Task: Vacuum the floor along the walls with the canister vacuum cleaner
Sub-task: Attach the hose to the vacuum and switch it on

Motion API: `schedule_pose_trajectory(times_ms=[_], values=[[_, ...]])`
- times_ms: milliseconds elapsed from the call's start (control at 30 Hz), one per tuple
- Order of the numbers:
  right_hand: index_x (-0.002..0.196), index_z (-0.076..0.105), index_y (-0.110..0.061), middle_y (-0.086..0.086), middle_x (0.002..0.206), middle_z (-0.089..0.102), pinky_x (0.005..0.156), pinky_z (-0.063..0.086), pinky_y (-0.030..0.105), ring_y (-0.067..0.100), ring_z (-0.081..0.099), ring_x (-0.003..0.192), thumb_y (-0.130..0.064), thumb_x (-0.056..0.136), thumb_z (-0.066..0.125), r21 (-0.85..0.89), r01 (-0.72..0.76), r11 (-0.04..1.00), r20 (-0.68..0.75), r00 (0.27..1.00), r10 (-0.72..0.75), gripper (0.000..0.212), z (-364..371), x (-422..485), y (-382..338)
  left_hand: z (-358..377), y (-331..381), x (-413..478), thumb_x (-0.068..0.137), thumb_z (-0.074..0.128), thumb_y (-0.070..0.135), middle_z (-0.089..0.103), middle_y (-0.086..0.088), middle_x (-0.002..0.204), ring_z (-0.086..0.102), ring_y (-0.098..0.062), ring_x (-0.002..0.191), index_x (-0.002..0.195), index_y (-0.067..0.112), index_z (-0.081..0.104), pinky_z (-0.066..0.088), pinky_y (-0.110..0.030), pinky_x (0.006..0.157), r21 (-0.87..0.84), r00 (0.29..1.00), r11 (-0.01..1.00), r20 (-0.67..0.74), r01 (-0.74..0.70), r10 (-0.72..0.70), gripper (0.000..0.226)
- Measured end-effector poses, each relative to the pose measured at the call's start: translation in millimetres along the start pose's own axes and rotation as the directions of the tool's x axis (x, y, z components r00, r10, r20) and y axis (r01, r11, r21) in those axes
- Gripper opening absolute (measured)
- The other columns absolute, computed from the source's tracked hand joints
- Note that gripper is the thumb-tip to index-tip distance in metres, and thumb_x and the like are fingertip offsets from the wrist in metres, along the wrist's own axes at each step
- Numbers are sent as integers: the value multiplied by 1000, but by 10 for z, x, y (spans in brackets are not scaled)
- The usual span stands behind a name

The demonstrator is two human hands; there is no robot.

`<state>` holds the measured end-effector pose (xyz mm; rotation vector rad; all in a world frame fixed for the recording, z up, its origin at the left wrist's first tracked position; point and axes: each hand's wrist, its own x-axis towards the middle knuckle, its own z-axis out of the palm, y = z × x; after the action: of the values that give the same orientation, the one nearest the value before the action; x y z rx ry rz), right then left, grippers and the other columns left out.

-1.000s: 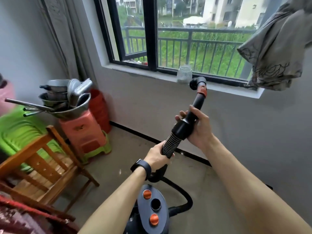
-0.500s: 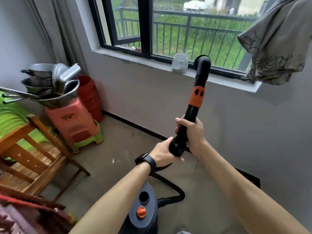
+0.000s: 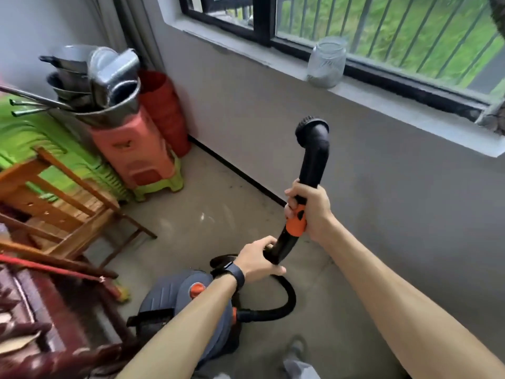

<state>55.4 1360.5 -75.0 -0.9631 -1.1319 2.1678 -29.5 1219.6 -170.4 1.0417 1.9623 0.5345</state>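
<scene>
Clerk: Head view, the hands?

Inspector: The right hand (image 3: 308,212) grasps the black tube (image 3: 314,162) at its orange collar, fingers wrapped round it. The left hand (image 3: 259,258) grips the tube's lower end, where the hose (image 3: 289,296) comes up.

Clerk: And the brush?

Inspector: The brush (image 3: 311,124) points upward, well above the floor (image 3: 191,222), in front of the wall (image 3: 273,110). The vacuum (image 3: 175,299) sits on the floor under the left forearm.

Clerk: Step in hand?

Inspector: Readying the tool, by judgement; no cleaning yet. Next, the brush must go down to the skirting (image 3: 235,169).
</scene>
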Motion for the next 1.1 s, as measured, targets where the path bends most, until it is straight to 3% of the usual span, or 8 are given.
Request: schedule_pose_trajectory(times_ms=[133, 367, 500, 633, 800, 933, 1000, 1100], values=[[53, 46, -19, 7, 51, 39, 49, 40, 28, 22, 38, 42, -2, 62, 59, -96, -85, 992, 122, 988, 97, 23, -107, 191, 222, 196, -61, 92, 72, 66, 32, 65, 5, 82, 62, -22, 81, 83, 21, 58, 51, -32, 71, 121, 999, 992, -32, 42, -39, 17], [55, 50, -19, 7, 57, 46, 55, 40, 33, 23, 44, 51, -12, 69, 75, -272, -112, 956, 111, 983, 146, 29, 178, 322, 675, 353, -642, 55, 84, 55, 34, 63, 0, 93, 60, -26, 94, 86, 21, 55, 52, -39, 75, 194, 952, 958, -262, 214, -159, 12], [55, 51, -21, 5, 55, 49, 55, 43, 34, 21, 46, 51, -15, 74, 76, -361, -75, 930, 28, 995, 91, 32, 364, 369, 912, 321, -864, 13, 82, 54, 35, 65, 1, 93, 62, -29, 92, 84, 25, 51, 52, -38, 77, 115, 955, 967, -225, 225, -196, 10], [81, 60, -10, 10, 66, 63, 61, 56, 36, 26, 62, 62, -15, 73, 81, -371, -107, 922, 82, 986, 148, 22, 478, 418, 1074, 325, -930, 101, 77, 56, 46, 68, 2, 87, 63, -27, 86, 81, 30, 45, 47, -34, 71, -11, 966, 987, -201, 161, -160, 19], [52, 54, -23, 4, 53, 47, 51, 41, 32, 20, 41, 47, -5, 71, 67, -445, -142, 884, -3, 988, 157, 29, 521, 476, 1302, 342, -951, 298, 72, 51, 54, 68, 2, 85, 63, -29, 82, 80, 39, 39, 50, -37, 71, -49, 976, 985, -137, 165, -170, 21], [49, 46, -22, 7, 53, 43, 49, 37, 31, 21, 36, 49, -7, 65, 65, -522, -114, 846, 32, 988, 153, 29, 487, 708, 1355, 419, -992, 431, 69, 55, 61, 65, 7, 83, 61, -22, 82, 77, 42, 45, 44, -34, 67, -160, 972, 976, -158, 149, -174, 23], [52, 46, -22, 7, 53, 44, 48, 37, 31, 21, 38, 49, -10, 65, 67, -579, -101, 809, 48, 986, 157, 27, 438, 858, 1404, 421, -1013, 469, 70, 61, 58, 60, 11, 85, 57, -18, 88, 86, 39, 49, 42, -34, 72, -208, 970, 962, -133, 175, -205, 28], [64, 45, -14, 8, 54, 49, 49, 39, 31, 20, 42, 50, -14, 64, 68, -720, -52, 692, 102, 978, 180, 23, 275, 1087, 1562, 472, -1263, 390, 74, 70, 48, 59, 7, 117, 55, -17, 111, 115, 40, 54, 46, -34, 94, -340, 905, 886, -171, 317, -389, 45]])
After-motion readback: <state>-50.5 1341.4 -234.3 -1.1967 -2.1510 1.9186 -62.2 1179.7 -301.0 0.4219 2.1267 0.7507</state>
